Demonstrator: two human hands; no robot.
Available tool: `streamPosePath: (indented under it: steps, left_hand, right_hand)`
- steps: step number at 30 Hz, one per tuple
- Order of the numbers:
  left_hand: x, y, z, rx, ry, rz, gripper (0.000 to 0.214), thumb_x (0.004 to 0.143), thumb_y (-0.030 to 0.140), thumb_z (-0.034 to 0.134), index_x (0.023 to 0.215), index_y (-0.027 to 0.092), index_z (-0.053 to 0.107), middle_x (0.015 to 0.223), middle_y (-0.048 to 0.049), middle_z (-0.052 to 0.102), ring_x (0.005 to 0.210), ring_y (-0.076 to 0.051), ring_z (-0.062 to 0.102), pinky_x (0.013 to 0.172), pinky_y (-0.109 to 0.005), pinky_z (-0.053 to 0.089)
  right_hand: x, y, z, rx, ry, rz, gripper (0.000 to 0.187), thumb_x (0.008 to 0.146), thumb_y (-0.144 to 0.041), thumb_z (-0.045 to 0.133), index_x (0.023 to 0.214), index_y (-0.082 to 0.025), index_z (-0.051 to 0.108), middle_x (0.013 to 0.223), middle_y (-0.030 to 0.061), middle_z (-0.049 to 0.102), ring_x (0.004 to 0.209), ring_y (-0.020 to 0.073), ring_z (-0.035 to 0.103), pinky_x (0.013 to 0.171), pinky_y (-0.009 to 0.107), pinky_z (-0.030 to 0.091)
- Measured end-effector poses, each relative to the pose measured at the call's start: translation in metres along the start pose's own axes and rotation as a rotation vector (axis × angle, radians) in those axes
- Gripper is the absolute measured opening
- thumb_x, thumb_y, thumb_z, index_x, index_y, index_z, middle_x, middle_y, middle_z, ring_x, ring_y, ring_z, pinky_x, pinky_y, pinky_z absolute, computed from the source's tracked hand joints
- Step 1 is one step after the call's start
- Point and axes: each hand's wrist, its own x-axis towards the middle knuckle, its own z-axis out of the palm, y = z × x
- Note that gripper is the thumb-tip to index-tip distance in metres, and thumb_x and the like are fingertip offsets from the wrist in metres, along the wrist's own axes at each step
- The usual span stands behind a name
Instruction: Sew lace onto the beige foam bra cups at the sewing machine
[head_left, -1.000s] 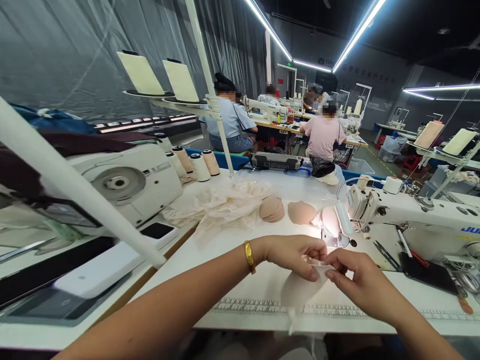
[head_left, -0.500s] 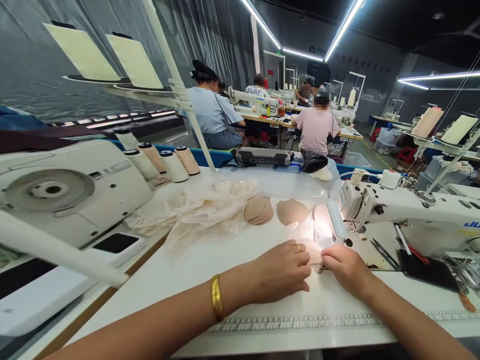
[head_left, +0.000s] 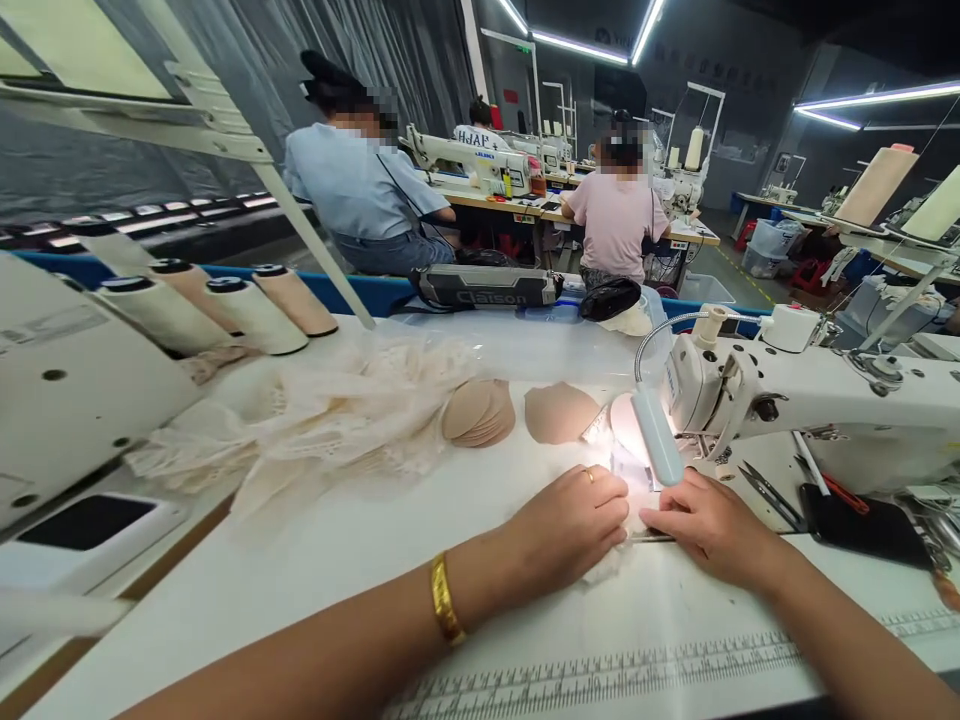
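Pale fabric piece [head_left: 602, 572], pinched up a second ago, now lies flat on the tabletop [head_left: 360, 570] at 6 o'clock of the lamp [head_left: 656, 440], with the fingers of the left hand [head_left: 570, 525] and right hand [head_left: 712, 525] pressing it, not gripping.

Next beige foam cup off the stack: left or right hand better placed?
Left, probably. The left hand rests on the pale fabric piece, on the side toward the stack of beige foam cups; the right hand sits farther off, by the white sewing machine.
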Motion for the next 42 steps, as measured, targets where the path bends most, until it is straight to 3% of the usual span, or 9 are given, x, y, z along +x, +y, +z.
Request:
streamPosePath:
  steps: [8, 13, 23, 30, 42]
  left_hand:
    - [0.002, 0.001, -0.001, -0.032, 0.000, -0.016, 0.013, 0.099, 0.019, 0.054, 0.088, 0.018, 0.061, 0.084, -0.0049, 0.059, 0.078, -0.022, 0.054, 0.071, -0.033, 0.045]
    - [0.004, 0.003, -0.002, -0.026, 0.012, -0.009, 0.022, 0.101, 0.019, 0.049, 0.083, 0.018, 0.061, 0.081, -0.0047, 0.058, 0.075, -0.021, 0.052, 0.069, -0.033, 0.044]
    - [0.005, 0.003, 0.000, -0.041, 0.017, -0.019, 0.016, 0.099, 0.019, 0.051, 0.088, 0.018, 0.063, 0.085, -0.0055, 0.060, 0.078, -0.022, 0.053, 0.072, -0.034, 0.045]
    - [0.004, 0.002, 0.002, -0.014, 0.028, -0.010, 0.026, 0.101, 0.018, 0.048, 0.077, 0.018, 0.058, 0.079, -0.0040, 0.056, 0.072, -0.020, 0.048, 0.068, -0.033, 0.042]
    - [0.003, -0.001, 0.008, -0.020, 0.066, 0.010, 0.025, 0.099, 0.016, 0.050, 0.074, 0.018, 0.056, 0.077, -0.0036, 0.056, 0.071, -0.019, 0.048, 0.067, -0.033, 0.041]
  right_hand:
    - [0.000, -0.002, -0.001, 0.117, -0.013, -0.010, 0.033, 0.100, -0.007, 0.050, 0.120, -0.027, 0.068, 0.093, 0.0033, 0.063, 0.081, 0.0166, 0.049, 0.070, 0.028, 0.043]
    - [0.002, -0.006, -0.003, 0.106, -0.015, -0.006, 0.033, 0.100, -0.007, 0.051, 0.119, -0.027, 0.068, 0.091, 0.0022, 0.062, 0.080, 0.0163, 0.049, 0.069, 0.027, 0.041]
    - [0.002, -0.005, -0.009, 0.107, -0.051, 0.032, 0.036, 0.095, -0.004, 0.048, 0.114, -0.024, 0.070, 0.087, 0.0034, 0.060, 0.081, 0.0188, 0.047, 0.066, 0.028, 0.040]
    - [0.003, -0.008, -0.009, 0.125, -0.070, 0.029, 0.038, 0.095, -0.003, 0.047, 0.117, -0.025, 0.070, 0.087, 0.0031, 0.060, 0.078, 0.0180, 0.045, 0.065, 0.028, 0.039]
    - [0.004, -0.010, -0.011, 0.101, -0.074, 0.011, 0.038, 0.094, -0.004, 0.047, 0.117, -0.026, 0.069, 0.085, 0.0025, 0.059, 0.077, 0.0181, 0.047, 0.064, 0.028, 0.039]
